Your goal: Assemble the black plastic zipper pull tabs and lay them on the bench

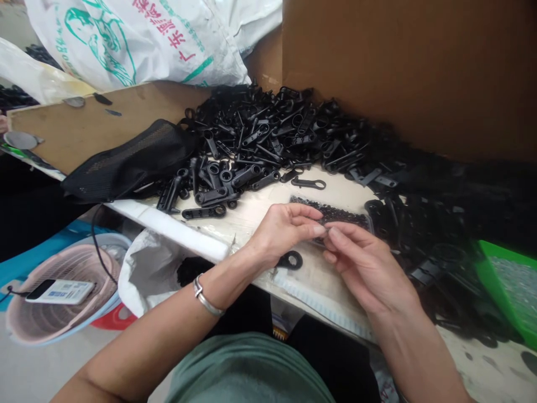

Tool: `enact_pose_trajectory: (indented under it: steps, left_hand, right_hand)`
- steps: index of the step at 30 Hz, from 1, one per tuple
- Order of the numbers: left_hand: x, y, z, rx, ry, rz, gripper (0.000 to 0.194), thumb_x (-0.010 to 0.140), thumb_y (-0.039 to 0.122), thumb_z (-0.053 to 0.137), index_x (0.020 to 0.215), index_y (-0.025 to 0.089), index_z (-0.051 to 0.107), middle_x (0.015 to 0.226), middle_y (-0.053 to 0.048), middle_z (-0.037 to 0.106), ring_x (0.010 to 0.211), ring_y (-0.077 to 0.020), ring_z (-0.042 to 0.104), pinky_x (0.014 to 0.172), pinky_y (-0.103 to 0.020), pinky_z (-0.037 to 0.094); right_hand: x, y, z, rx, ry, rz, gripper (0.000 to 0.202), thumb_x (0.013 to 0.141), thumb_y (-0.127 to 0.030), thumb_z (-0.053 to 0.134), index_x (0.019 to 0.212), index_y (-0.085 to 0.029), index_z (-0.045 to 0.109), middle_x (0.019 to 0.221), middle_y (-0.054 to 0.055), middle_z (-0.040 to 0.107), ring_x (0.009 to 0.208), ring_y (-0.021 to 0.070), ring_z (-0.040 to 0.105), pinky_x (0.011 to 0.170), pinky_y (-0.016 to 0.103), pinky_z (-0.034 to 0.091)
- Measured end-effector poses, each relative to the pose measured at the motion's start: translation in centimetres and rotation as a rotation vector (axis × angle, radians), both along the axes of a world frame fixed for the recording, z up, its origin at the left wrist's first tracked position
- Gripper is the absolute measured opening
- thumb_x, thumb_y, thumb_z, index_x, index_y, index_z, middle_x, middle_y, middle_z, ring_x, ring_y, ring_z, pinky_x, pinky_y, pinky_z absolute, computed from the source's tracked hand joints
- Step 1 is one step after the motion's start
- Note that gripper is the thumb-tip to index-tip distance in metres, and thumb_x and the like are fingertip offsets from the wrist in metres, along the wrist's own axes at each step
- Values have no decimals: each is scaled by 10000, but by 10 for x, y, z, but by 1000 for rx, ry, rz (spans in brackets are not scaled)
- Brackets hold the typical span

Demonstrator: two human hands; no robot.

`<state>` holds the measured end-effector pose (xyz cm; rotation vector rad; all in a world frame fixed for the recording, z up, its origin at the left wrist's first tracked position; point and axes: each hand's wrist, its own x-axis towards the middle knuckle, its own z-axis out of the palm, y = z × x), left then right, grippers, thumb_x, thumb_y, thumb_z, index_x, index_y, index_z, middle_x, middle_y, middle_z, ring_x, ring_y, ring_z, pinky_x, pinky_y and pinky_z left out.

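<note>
Left hand [287, 230] and right hand [364, 257] partly hide the small-parts tray [370, 224].

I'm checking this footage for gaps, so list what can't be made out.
All in the head view:
What the left hand and right hand may hold between them: too small, and covered by the hands.
Near side of the clear tray: partly hidden behind the hands.
Rest of the green bin: cut off by the right edge.
Black parts at right: blurred and dark.
Dark stuff inside the white bag: lost in shadow.
</note>
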<state>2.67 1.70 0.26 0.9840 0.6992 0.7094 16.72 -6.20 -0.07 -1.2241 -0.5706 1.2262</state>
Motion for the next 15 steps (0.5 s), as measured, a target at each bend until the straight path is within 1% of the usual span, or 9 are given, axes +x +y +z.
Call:
enact_pose_trajectory:
  steps: [3,7,9,11,13,15]
  left_hand:
    - [0,0,-1,4,-8,-2,197,738,30,755,904,105,680,689,-12,717,644,-97,650,701,-233,482]
    - [1,0,-1,28,-16,-2,182,739,21,747,884,103,674,673,-14,711,642,-103,654,712,-245,497]
    - [1,0,-1,52,-11,3,178,739,22,747,877,108,672,680,-11,710,652,-106,656,725,-253,503]
    - [1,0,-1,66,1,4,179,739,19,743,873,113,668,694,-7,710,668,-106,658,744,-259,506]
    - [0,1,-2,77,20,1,179,742,23,742,876,117,668,705,-3,709,678,-102,655,757,-260,503]
    - [-1,1,-3,91,44,-3,182,744,29,742,883,120,670,709,1,706,677,-97,648,755,-256,498]
  right_hand:
    - [0,1,-1,9,-94,-17,259,625,-313,912,820,-197,786,674,-12,628,583,78,529,536,189,477]
    - [-2,0,1,32,-254,-78,261,626,-338,899,808,-200,773,625,-4,647,554,121,563,559,272,518]
    - [-4,-3,4,37,-445,-130,217,678,-365,864,802,-211,774,638,3,669,564,144,595,608,313,542]
    - [-5,-6,7,2,-678,-156,172,752,-378,808,838,-231,784,669,11,702,605,171,641,668,341,558]
    - [-6,-10,10,-28,-879,-143,142,809,-367,754,881,-249,787,710,17,732,662,197,683,715,355,564]
    - [-6,-12,12,-4,-1044,-109,129,846,-350,710,897,-255,781,744,22,747,709,220,708,734,366,561]
